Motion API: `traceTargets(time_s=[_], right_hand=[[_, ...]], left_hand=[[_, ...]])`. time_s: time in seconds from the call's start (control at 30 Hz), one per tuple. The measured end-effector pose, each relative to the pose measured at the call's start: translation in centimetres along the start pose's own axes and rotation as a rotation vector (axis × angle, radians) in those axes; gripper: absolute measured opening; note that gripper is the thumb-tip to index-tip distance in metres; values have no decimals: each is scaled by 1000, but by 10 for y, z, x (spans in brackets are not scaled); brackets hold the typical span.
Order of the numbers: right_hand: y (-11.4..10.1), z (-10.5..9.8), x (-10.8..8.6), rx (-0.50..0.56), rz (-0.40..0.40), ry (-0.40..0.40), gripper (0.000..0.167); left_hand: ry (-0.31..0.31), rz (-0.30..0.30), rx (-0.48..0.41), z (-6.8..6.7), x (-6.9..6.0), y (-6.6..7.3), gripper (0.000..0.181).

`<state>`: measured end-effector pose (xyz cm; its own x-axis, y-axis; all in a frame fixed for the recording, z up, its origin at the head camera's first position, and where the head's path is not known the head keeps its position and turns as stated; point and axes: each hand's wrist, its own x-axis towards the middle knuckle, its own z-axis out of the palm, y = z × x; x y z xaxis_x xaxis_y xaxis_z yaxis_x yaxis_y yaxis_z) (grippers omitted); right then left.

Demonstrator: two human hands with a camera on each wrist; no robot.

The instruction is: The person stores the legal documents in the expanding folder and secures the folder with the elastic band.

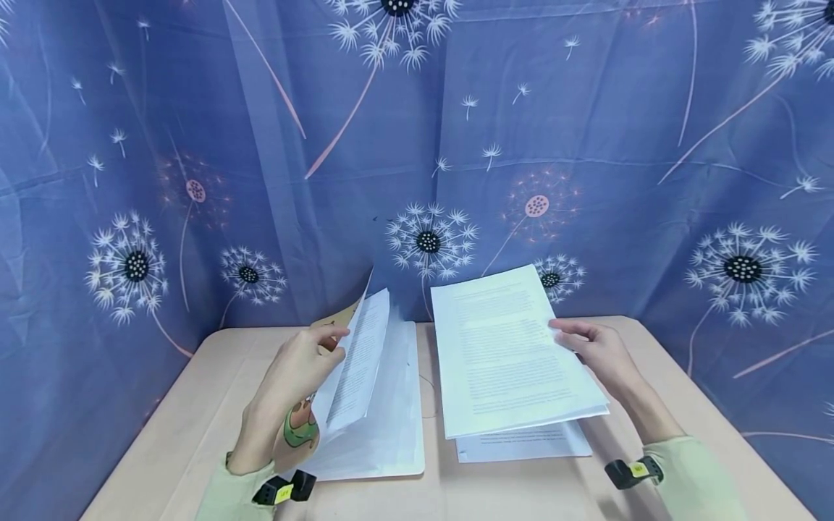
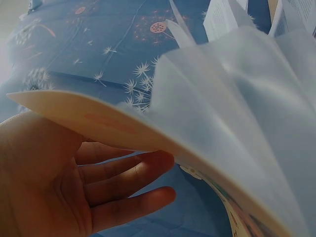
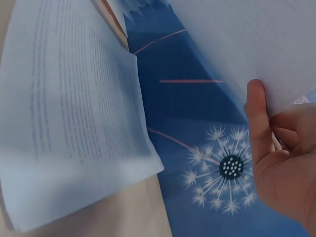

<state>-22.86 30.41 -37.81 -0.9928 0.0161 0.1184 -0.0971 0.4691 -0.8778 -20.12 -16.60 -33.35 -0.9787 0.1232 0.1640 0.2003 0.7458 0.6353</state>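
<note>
A folder with clear plastic sleeves (image 1: 400, 427) lies spread on the left of the table. Its tan cover (image 2: 103, 116), with a cartoon print, stands raised and bent. My left hand (image 1: 293, 373) holds that cover near its edge, the fingers behind it in the left wrist view. Beside the cover, a printed page (image 1: 358, 365) stands up inside the folder. On the right, my right hand (image 1: 602, 358) pinches the right edge of some printed sheets (image 1: 498, 347), tilted up off the table. Under them another printed sheet (image 3: 74, 123) shows, curving at its edge.
The light tabletop (image 1: 195, 405) ends at a blue dandelion-print cloth (image 1: 586, 145), which hangs behind and at both sides. A narrow strip of tabletop separates the folder from the loose sheets. Each wrist wears a black strap (image 1: 635, 472).
</note>
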Motion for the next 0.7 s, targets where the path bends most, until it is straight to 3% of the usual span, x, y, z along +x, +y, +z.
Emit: traceTargets(time_s=[0.7], right_hand=[[-29, 37, 2, 78, 35, -4, 44]], left_hand=[[9, 13, 2, 0, -1, -1, 41]])
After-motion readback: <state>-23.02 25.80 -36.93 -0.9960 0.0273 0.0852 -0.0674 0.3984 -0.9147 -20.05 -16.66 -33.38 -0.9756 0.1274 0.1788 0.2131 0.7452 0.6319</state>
